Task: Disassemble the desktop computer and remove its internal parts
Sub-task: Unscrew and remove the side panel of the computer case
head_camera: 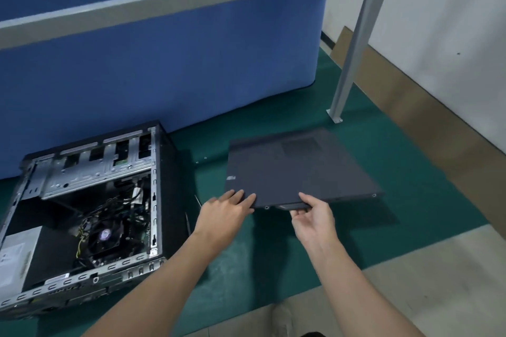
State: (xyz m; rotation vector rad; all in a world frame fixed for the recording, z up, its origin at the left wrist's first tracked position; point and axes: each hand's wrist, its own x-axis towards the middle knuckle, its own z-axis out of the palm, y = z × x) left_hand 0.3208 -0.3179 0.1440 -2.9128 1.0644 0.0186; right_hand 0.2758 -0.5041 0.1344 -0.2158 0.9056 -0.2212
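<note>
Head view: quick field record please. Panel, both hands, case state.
side panel: dark, off the case, near edge raised above the green mat, shadow under it
left hand: straight fingers rest on the panel's near left corner
right hand: pinches the panel's near edge, thumb on top, fingers beneath
computer case: lying on its side to the left, open, apart from the panel
inside case: CPU fan, cables, power supply in place
</note>
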